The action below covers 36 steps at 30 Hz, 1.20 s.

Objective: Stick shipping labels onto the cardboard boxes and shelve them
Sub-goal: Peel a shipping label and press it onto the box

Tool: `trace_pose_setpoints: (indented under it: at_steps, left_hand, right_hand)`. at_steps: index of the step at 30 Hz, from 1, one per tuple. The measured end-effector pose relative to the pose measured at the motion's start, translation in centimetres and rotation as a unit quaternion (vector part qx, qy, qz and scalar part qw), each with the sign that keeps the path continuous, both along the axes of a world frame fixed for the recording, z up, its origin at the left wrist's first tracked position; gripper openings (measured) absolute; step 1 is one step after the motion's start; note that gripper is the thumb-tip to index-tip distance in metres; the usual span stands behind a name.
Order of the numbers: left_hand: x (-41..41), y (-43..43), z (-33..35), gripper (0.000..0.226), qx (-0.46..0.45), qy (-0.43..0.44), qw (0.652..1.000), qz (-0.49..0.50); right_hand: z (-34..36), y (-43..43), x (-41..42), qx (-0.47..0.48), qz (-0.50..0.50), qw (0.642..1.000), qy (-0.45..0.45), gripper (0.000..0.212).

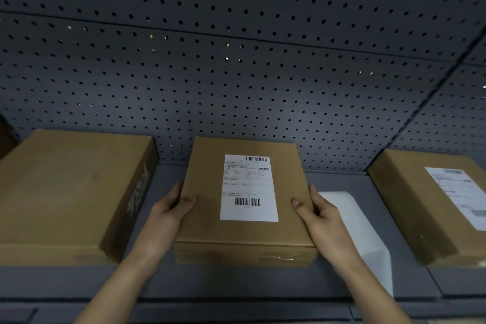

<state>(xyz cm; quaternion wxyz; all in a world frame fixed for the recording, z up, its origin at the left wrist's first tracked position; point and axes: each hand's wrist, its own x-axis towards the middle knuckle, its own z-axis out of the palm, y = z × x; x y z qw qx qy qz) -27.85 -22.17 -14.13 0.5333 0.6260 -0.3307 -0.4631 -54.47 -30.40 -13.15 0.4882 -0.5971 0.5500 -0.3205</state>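
Plain box [65,192] sits far left on the shelf [236,281]. Your left grip [168,208] clasps the left edge of the middle box [200,223], thumb on top. Its label [248,188] faces up. Your right grip [318,213] clasps its right edge likewise. The middle box lies on the shelf, mid-bay. White sheet [363,231] just beside it; third box [415,205] far right.
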Motion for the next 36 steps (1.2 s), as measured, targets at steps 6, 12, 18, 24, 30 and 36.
trace_pose_setpoints:
  at_steps: [6, 12, 18, 24, 30, 36]
  left_hand:
    - [-1.0, 2.0, -1.3, 0.043, -0.023, 0.057, 0.997, 0.036]
    - [-1.5, 1.9, -1.2, 0.042, -0.02, 0.107, 0.993, 0.035]
    - [-1.2, 2.0, -0.6, 0.047, -0.034, 0.079, 0.996, 0.01]
    - [-2.3, 1.0, 1.6, 0.044, -0.073, 0.044, 0.996, -0.007]
    - [-5.4, -0.2, 4.1, 0.048, -0.119, 0.024, 0.992, -0.034]
    - [-11.6, 0.5, 6.7, 0.044, -0.168, 0.022, 0.983, -0.075]
  right_hand:
    - [-1.1, 1.9, -0.5, 0.03, -0.042, 0.991, -0.12, 0.034]
    - [-1.6, 2.2, -0.7, 0.053, -0.028, 0.985, -0.162, 0.041]
    - [-1.1, 2.4, -0.6, 0.035, -0.062, 0.985, -0.159, 0.034]
    - [1.5, 2.7, -1.5, -0.009, -0.108, 0.978, -0.176, 0.034]
    - [4.2, 4.2, -4.5, -0.082, -0.18, 0.965, -0.17, 0.035]
    - [6.9, 6.4, -10.8, -0.137, -0.21, 0.954, -0.166, 0.037]
